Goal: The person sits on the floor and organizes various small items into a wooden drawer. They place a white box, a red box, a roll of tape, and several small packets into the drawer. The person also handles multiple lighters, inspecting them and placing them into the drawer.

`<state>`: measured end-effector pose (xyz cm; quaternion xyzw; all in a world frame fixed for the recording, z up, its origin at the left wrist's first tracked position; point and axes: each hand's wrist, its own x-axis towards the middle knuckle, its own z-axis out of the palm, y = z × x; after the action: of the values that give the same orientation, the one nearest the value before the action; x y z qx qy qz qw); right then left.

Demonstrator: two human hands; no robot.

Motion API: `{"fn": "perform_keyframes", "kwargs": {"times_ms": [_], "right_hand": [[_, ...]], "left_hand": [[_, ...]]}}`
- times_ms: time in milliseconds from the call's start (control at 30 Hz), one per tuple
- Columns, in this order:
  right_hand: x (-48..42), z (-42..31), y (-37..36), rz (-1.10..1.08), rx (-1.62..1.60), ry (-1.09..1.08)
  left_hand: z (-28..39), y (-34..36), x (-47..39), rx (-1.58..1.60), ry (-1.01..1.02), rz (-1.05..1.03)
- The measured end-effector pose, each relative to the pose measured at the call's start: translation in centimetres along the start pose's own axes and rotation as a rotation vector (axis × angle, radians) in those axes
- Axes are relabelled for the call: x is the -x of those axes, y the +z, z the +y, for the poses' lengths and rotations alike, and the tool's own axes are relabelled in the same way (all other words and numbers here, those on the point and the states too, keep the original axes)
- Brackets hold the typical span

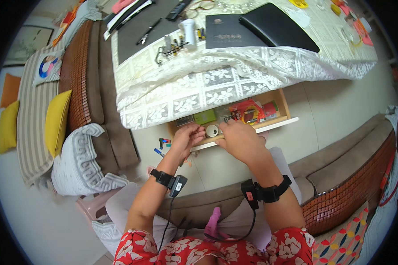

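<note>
A wooden drawer (272, 123) stands pulled out from under a table with a white lace tablecloth (192, 89). My left hand (187, 136) is at the drawer's left front part, fingers slightly curled beside a small round white container (212, 131); whether it holds anything is hidden. Over the front edge lies my right hand (240, 139), its fingers reaching inside, their tips partly hidden. Behind the hands, the drawer holds a green box (205, 116), a red package (247, 111) and a dark flat box (184, 120).
On the table lie a black folder (278, 28), a dark booklet (225, 33), a white cylinder (189, 31), batteries (201, 33) and a remote control (178, 10). Markers (159, 152) lie on the floor left of the drawer. Brown sofas (116, 132) flank the table.
</note>
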<state>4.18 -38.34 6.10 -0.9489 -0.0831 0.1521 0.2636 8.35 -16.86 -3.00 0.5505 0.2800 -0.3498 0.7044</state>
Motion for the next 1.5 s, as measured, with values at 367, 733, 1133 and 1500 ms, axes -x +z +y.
{"fn": "perform_keyframes", "kwargs": {"times_ms": [367,733,1133,1500], "right_hand": [[-0.8,-1.1,-0.1,-0.063,-0.053,-0.015],[0.1,-0.5,-1.3,-0.075,-0.060,0.035],[0.4,2.4,-1.2,-0.131,-0.102,0.136],[0.7,1.5,0.0,-0.073,-0.118,0.092]], "left_hand": [[0.6,-5.6,10.8,0.070,0.130,0.115],[-3.0,-5.0,5.7,0.169,-0.036,0.096],[-5.4,-2.9,-6.6,-1.311,0.467,0.179],[-6.4,-1.7,-9.9,-1.585,0.577,0.087]]}}
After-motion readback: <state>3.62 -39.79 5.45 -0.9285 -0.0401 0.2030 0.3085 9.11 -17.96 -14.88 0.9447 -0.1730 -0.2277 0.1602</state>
